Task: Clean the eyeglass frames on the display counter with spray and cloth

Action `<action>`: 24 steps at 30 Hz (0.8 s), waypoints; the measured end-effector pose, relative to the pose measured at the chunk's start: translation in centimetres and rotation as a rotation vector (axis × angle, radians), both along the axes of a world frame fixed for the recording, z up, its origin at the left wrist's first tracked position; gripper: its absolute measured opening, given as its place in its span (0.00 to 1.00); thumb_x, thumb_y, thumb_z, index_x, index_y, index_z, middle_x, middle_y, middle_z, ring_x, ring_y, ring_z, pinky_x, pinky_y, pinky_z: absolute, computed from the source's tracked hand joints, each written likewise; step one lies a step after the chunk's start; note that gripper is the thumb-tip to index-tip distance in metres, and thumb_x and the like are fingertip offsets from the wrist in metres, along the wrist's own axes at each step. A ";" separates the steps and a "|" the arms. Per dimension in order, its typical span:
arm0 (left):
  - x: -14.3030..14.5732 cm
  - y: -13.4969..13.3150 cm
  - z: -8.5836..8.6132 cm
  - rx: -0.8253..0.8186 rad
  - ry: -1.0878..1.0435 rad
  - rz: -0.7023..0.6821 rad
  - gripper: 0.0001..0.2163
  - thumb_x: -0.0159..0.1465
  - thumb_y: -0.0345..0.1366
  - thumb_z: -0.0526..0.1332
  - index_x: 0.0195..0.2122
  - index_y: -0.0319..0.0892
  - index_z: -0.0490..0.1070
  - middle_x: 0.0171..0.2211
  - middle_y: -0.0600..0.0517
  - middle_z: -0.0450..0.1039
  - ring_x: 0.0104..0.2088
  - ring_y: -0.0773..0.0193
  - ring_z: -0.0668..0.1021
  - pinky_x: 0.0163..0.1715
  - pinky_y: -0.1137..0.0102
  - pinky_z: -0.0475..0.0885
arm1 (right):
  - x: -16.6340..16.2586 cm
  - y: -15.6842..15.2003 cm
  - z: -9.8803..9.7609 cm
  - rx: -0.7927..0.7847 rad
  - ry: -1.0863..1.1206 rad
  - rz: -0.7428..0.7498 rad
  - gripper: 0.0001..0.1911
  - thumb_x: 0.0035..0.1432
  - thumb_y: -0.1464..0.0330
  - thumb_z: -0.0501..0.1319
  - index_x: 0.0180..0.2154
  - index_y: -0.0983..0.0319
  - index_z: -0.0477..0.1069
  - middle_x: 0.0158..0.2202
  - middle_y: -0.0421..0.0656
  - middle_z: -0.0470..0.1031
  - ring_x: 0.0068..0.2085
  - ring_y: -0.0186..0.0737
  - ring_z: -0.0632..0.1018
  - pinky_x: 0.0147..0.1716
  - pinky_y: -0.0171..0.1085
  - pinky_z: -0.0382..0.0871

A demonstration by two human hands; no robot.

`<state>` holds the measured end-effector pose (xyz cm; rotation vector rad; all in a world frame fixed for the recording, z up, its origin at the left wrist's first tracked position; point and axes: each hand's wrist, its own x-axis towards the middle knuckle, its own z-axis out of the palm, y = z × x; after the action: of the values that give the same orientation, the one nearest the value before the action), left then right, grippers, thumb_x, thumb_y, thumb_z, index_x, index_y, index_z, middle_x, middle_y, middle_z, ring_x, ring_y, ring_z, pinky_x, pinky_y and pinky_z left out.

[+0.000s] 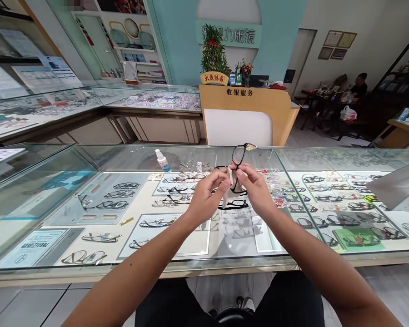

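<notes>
Above the glass counter, a pair of dark-framed eyeglasses [238, 155] is held tilted, one lens standing up over my fingers. My right hand [258, 190] pinches the eyeglasses near the middle of the frame with thumb and fingers. A pale cleaning cloth [225, 196] hangs from my left hand [207, 194], which is closed on it. The cloth lies against the lower part of the eyeglasses, and my fingers partly hide that lens. Beyond my left hand, a white spray bottle [162, 161] with a blue-marked label stands on the counter top.
Under the glass top of the display counter [197, 262] lie rows of eyeglass frames. A grey panel [400, 184] stands on the counter at right. Across the room are a wooden cashier desk [279, 102], another showcase [150, 101] and a seated person [359, 87].
</notes>
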<state>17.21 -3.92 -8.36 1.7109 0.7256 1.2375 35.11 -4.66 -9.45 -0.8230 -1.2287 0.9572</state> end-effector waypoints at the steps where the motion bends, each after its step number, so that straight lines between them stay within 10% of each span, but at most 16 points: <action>1: 0.1 -0.1 -0.1 0.010 0.002 0.020 0.20 0.73 0.59 0.65 0.37 0.46 0.75 0.45 0.45 0.80 0.51 0.53 0.81 0.53 0.62 0.75 | -0.1 0.0 0.0 -0.006 0.011 0.008 0.21 0.61 0.44 0.74 0.43 0.51 0.88 0.57 0.47 0.81 0.68 0.53 0.76 0.66 0.49 0.71; 6: 0.5 -0.3 -0.2 -0.053 -0.080 0.099 0.18 0.67 0.55 0.72 0.37 0.47 0.74 0.41 0.49 0.78 0.40 0.58 0.79 0.43 0.65 0.76 | -0.6 -0.2 0.2 -0.019 0.038 0.073 0.20 0.60 0.44 0.74 0.41 0.52 0.88 0.54 0.45 0.84 0.66 0.53 0.77 0.68 0.49 0.70; 24: -1.2 1.5 0.5 -0.585 -0.089 -0.260 0.25 0.55 0.59 0.81 0.36 0.42 0.79 0.33 0.54 0.72 0.35 0.65 0.72 0.37 0.70 0.69 | -1.1 -0.2 0.2 -0.107 0.066 0.187 0.22 0.60 0.44 0.74 0.44 0.54 0.86 0.48 0.42 0.87 0.47 0.44 0.81 0.51 0.41 0.74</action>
<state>16.04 -2.46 -7.85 1.2123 0.6997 0.8104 33.96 -4.85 -9.25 -0.7626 -1.2207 1.2007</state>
